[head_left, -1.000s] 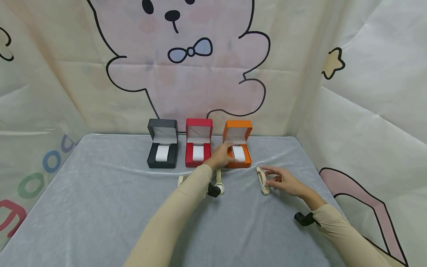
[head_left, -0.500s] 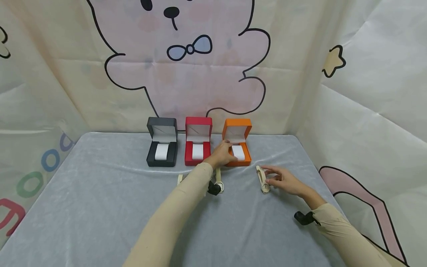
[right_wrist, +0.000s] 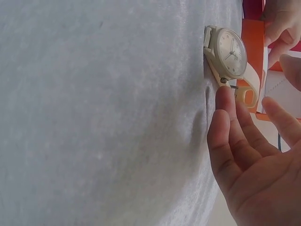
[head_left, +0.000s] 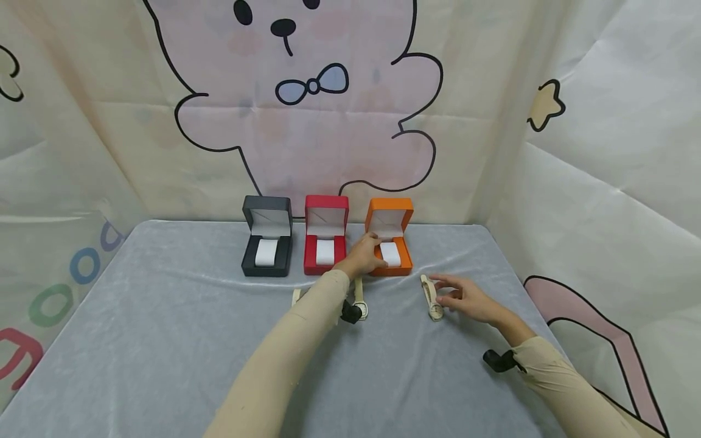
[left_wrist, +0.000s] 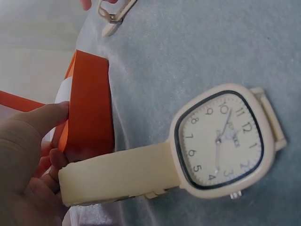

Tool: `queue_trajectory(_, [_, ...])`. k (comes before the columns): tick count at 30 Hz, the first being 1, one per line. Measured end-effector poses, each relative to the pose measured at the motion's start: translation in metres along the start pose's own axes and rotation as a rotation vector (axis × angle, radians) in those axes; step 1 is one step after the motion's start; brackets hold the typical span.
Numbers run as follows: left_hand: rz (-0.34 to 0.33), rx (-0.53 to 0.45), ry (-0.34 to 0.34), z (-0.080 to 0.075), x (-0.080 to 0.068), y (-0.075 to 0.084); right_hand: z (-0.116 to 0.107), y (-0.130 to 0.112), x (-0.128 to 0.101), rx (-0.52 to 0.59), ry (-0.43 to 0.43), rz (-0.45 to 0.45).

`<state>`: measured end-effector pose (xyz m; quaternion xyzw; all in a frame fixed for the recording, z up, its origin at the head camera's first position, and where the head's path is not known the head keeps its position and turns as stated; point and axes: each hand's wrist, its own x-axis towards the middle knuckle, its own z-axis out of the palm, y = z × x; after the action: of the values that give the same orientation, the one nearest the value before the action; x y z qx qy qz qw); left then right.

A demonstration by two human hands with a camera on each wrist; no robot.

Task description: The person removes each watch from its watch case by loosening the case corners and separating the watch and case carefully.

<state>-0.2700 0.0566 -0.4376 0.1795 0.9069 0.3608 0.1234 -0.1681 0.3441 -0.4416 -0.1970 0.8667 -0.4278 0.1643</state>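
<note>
My left hand point(head_left: 362, 255) grips the left side of the open orange watch box point(head_left: 408, 252), with the thumb point(left_wrist: 59, 113) over its front edge and the other fingers lower down beside it. Just in front lies a cream watch point(head_left: 359, 309); its squarish dial fills much of the left wrist view. My right hand point(head_left: 465, 298) is beside another cream watch point(head_left: 435, 310), a round-faced one point(left_wrist: 111, 28) partly seen in the left wrist view. Its loosely bent fingertips reach the watch's crown side. A third cream watch point(head_left: 296, 295) is mostly hidden behind my left sleeve.
A black watch box point(head_left: 249, 264) and a red watch box point(head_left: 310, 261) stand open to the left of the orange one, each with a white cushion. Grey cloth point(head_left: 137, 340) covers the table. A printed curtain point(head_left: 328, 140) rises right behind the boxes.
</note>
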Motion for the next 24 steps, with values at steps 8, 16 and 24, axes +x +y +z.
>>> queue_trajectory(8, [-0.012, 0.023, -0.003, -0.002, 0.002, 0.002, -0.003, 0.0, 0.001, 0.001, 0.019, -0.02])
queue_trajectory(16, [-0.023, 0.024, 0.0, -0.013, -0.007, 0.005, -0.006, -0.003, 0.0, -0.019, 0.031, 0.013])
queue_trajectory(24, [-0.016, -0.037, -0.002, -0.027, -0.018, 0.008, -0.009, -0.009, -0.001, -0.059, 0.073, 0.009])
